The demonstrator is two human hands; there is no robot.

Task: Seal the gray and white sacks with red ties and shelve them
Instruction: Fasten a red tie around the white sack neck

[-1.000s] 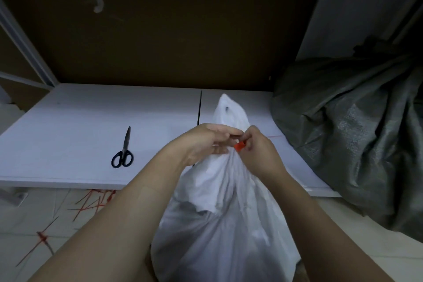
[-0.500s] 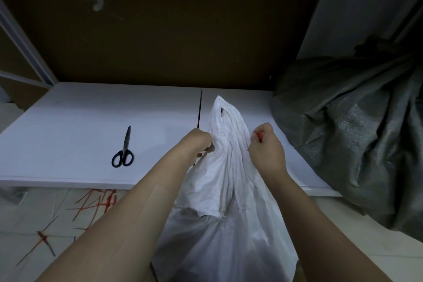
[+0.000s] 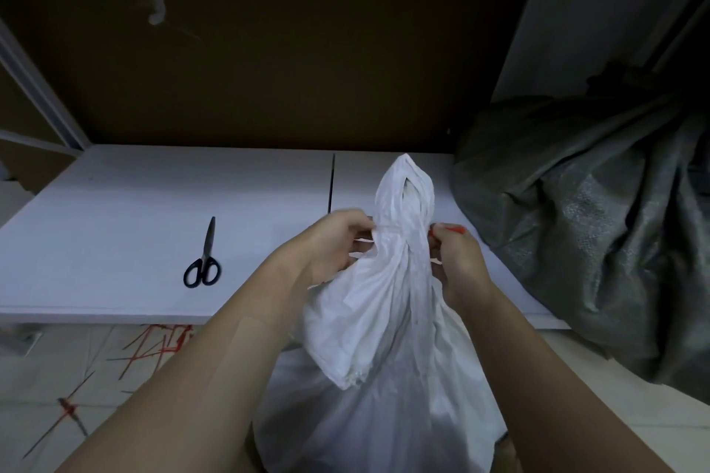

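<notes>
The held sack (image 3: pixel 384 319) stands at lower centre of the frame, in front of the shelf board (image 3: pixel 115 203). Its gathered neck rises between the left hand (image 3: pixel 338 246) and the right hand (image 3: pixel 457 265). The tie (image 3: pixel 455 230) sits at the right hand's top. Scissors (image 3: pixel 203 261) lie on the board, left of centre. The slumped sack (image 3: pixel 595 223) fills the right side, over the board's right end. Loose ties (image 3: pixel 161 342) lie on the floor (image 3: pixel 38 376) at lower left.

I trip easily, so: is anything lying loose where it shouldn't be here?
Yes. Red ties lie scattered across the floor at lower left, below the shelf's front edge and left of the white sack, crossing at random angles. Scissors lie loose on the shelf, blades pointing away.
</notes>
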